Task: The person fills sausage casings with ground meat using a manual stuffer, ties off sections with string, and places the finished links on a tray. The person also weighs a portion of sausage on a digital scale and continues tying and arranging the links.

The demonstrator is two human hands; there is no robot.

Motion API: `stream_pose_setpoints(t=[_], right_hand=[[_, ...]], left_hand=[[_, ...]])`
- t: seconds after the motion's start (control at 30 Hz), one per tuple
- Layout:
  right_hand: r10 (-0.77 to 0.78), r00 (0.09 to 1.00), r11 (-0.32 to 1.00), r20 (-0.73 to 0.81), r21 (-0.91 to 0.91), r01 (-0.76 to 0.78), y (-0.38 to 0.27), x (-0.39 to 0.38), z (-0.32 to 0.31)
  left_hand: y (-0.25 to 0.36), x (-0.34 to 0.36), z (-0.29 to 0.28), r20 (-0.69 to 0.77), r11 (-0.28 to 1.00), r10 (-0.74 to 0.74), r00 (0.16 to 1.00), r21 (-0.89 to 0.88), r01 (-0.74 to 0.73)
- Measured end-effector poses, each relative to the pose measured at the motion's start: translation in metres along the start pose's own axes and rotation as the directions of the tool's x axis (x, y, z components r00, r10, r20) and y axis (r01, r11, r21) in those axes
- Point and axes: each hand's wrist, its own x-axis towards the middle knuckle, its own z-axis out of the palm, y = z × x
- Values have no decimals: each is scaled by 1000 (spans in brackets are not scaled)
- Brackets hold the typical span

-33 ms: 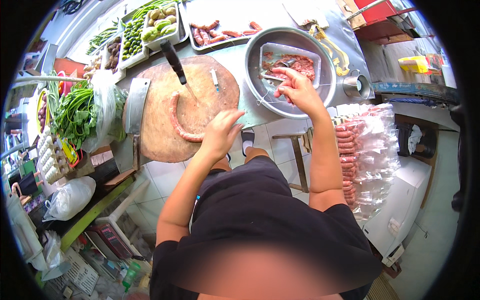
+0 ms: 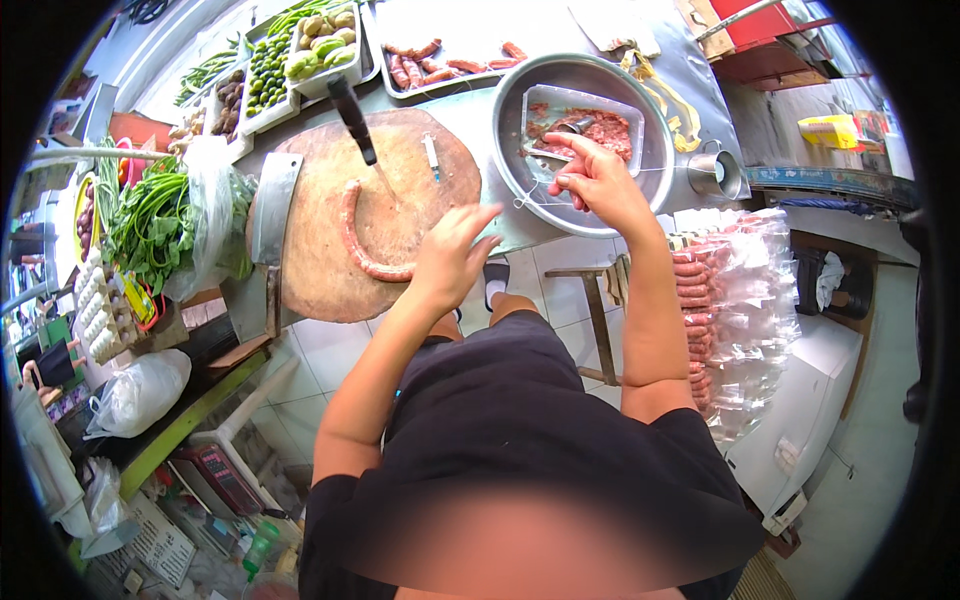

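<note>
My left fingers [image 2: 470, 222] were open, my right fingers [image 2: 578, 142] half-curled, grip unclear; one curved pink sausage [image 2: 349, 232] lay filled, red minced meat [image 2: 612, 126] remained loose.

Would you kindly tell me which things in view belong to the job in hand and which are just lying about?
Likely part of the job:
- curved sausage
- chopping board
- white string near the right hand
- ground meat

Apparently just lying about:
- leafy greens
- eggs
- knotted white plastic bag
</note>
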Motion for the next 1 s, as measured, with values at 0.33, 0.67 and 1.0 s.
stream_pose_setpoints(t=[0.33,0.67,1.0], right_hand=[[-58,998,998,35,-24,59,-54,-22,22],[-302,882,948,-363,-210,238,-8,-5,49],[-57,994,857,-95,505,98,7,-4,105]], left_hand=[[32,57,8,42,991,41,998,125,-46],[-26,40,25,214,-224,-327,920,-964,145],[-37,37,31,79,-297,-415,906,-953,-52]])
